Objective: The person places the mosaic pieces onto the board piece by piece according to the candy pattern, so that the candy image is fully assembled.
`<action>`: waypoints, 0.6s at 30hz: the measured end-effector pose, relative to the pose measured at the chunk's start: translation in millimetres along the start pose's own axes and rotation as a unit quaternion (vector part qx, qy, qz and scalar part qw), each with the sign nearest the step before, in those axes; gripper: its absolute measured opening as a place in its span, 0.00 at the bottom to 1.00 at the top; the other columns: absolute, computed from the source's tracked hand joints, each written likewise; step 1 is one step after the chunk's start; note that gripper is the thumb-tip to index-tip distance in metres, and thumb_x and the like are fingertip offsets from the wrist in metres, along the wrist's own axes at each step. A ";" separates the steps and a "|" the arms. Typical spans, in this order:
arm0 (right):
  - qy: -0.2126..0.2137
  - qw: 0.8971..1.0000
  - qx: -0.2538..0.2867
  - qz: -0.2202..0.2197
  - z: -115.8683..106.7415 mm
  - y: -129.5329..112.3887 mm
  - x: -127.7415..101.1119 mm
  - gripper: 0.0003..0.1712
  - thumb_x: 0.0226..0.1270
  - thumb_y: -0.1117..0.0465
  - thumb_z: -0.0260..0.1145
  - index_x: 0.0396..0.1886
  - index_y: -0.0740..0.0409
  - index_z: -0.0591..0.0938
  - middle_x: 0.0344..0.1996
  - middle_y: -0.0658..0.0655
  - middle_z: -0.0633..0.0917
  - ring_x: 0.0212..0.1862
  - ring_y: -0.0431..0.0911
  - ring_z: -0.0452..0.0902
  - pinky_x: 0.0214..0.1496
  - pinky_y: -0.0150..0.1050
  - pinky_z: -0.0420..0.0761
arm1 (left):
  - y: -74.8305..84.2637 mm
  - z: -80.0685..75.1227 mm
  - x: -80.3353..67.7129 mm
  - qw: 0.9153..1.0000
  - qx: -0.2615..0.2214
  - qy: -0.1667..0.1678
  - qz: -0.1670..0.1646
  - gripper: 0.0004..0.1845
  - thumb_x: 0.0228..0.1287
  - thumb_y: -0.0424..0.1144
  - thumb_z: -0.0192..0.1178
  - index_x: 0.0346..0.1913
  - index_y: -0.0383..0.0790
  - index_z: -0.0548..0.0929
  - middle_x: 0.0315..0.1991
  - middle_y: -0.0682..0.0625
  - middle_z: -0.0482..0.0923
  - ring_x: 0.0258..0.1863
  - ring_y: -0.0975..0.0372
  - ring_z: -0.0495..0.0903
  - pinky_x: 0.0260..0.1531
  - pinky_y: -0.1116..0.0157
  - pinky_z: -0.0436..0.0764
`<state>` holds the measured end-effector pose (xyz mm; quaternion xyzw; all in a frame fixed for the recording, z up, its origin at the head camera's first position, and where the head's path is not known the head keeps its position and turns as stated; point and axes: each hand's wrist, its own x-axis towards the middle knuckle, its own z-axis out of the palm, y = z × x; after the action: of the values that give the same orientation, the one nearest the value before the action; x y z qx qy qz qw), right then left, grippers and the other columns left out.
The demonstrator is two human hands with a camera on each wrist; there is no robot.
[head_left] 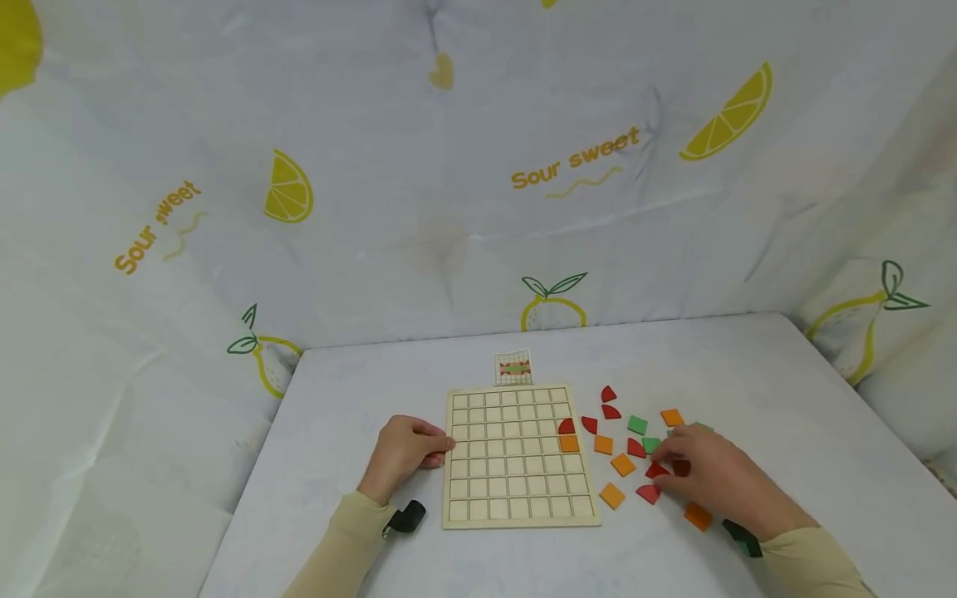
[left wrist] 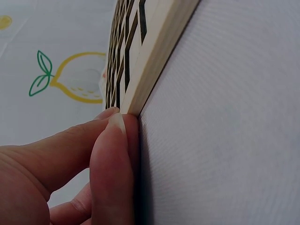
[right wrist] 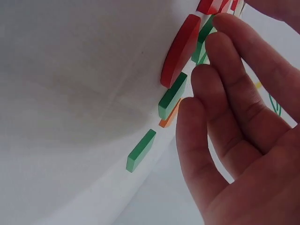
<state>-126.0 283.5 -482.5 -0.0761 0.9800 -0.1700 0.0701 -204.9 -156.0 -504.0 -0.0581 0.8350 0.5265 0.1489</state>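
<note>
A wooden grid board [head_left: 516,490] lies flat on the white table. It holds a red quarter-round piece [head_left: 566,427] and an orange square [head_left: 570,443] in its right column. My left hand [head_left: 437,453] rests at the board's left edge; in the left wrist view its thumb and fingertip [left wrist: 115,124] press against the board edge [left wrist: 150,61]. My right hand [head_left: 669,457] hovers with straight fingers [right wrist: 225,93] over loose pieces and holds nothing. Closest to it are a red piece [head_left: 656,470], a large red piece [right wrist: 180,49] and a green square [right wrist: 172,96].
Several loose orange, red and green pieces [head_left: 622,464] lie scattered right of the board. A small pattern card [head_left: 512,368] sits just beyond the board's far edge. Lemon-print cloth [head_left: 553,166] walls the table at the back and sides.
</note>
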 end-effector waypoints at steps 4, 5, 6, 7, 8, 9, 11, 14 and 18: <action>0.000 1.000 0.001 -0.011 -1.0 0.7 -1.6 0.12 0.52 0.48 0.81 0.35 0.37 0.87 0.29 0.42 0.76 0.36 0.40 0.69 0.32 0.30 0.72 | -0.3 0.6 -0.3 1.000 -0.004 -0.001 0.003 0.12 0.55 0.42 0.76 0.37 0.38 0.88 0.28 0.46 0.87 0.23 0.63 0.86 0.27 0.66 0.88; -0.002 1.000 0.003 -0.014 -1.5 1.3 -1.6 0.11 0.52 0.48 0.81 0.35 0.37 0.88 0.29 0.42 0.76 0.36 0.40 0.69 0.32 0.30 0.72 | -0.2 0.6 -0.3 1.000 -0.005 -0.002 0.004 0.12 0.55 0.42 0.76 0.37 0.38 0.88 0.28 0.46 0.87 0.23 0.63 0.86 0.27 0.66 0.88; -0.003 1.000 0.005 -0.014 -1.6 1.6 -1.7 0.11 0.52 0.49 0.81 0.35 0.37 0.88 0.29 0.41 0.76 0.36 0.40 0.69 0.32 0.30 0.73 | -0.3 0.7 -0.2 1.000 -0.006 -0.002 0.004 0.12 0.55 0.41 0.76 0.37 0.37 0.88 0.28 0.46 0.87 0.23 0.63 0.86 0.27 0.66 0.88; -0.006 1.000 0.008 -0.013 -1.7 2.1 -1.8 0.11 0.52 0.49 0.81 0.35 0.37 0.88 0.30 0.41 0.76 0.36 0.40 0.69 0.32 0.29 0.73 | -0.3 0.7 -0.2 1.000 -0.006 -0.002 0.004 0.12 0.55 0.41 0.76 0.37 0.37 0.88 0.28 0.46 0.87 0.23 0.63 0.86 0.27 0.66 0.88; -0.008 1.000 0.010 -0.011 -1.4 2.4 -2.0 0.12 0.52 0.50 0.81 0.36 0.37 0.88 0.30 0.41 0.77 0.36 0.40 0.69 0.32 0.29 0.73 | -0.2 0.7 -0.3 1.000 -0.005 -0.003 0.004 0.12 0.55 0.42 0.76 0.37 0.38 0.88 0.28 0.46 0.87 0.23 0.63 0.86 0.27 0.66 0.87; -0.009 1.000 0.011 -0.012 -1.2 3.4 -1.9 0.12 0.52 0.50 0.81 0.36 0.37 0.88 0.30 0.41 0.77 0.36 0.39 0.69 0.32 0.29 0.74 | -0.2 0.7 -0.3 1.000 -0.005 -0.002 0.003 0.12 0.55 0.42 0.76 0.37 0.38 0.88 0.28 0.46 0.87 0.23 0.63 0.86 0.27 0.66 0.87; -0.010 1.000 0.014 -0.013 -0.6 4.9 -2.0 0.13 0.52 0.51 0.81 0.38 0.38 0.89 0.31 0.40 0.77 0.36 0.39 0.70 0.33 0.28 0.74 | -0.1 0.7 -0.3 1.000 -0.003 -0.001 0.002 0.12 0.55 0.42 0.76 0.37 0.38 0.88 0.28 0.47 0.87 0.23 0.63 0.86 0.27 0.66 0.87; -0.012 1.000 0.021 -0.020 0.3 7.7 -2.2 0.14 0.52 0.53 0.81 0.39 0.39 0.89 0.31 0.40 0.77 0.36 0.38 0.70 0.33 0.28 0.74 | -0.3 0.6 -0.2 1.000 -0.004 0.000 0.001 0.12 0.55 0.42 0.76 0.36 0.38 0.88 0.28 0.46 0.87 0.23 0.63 0.86 0.27 0.66 0.87; -0.013 0.999 0.025 -0.017 0.9 9.4 -0.9 0.13 0.52 0.54 0.81 0.39 0.38 0.89 0.31 0.40 0.77 0.36 0.37 0.70 0.33 0.28 0.75 | -0.8 0.7 0.1 1.000 -0.007 0.000 0.000 0.12 0.54 0.42 0.76 0.36 0.38 0.88 0.28 0.46 0.87 0.23 0.63 0.86 0.28 0.66 0.88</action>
<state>-126.1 292.1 -486.5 -0.0932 0.9729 -0.1948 0.0822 -204.7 -155.7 -505.0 -0.0594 0.8312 0.5323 0.1489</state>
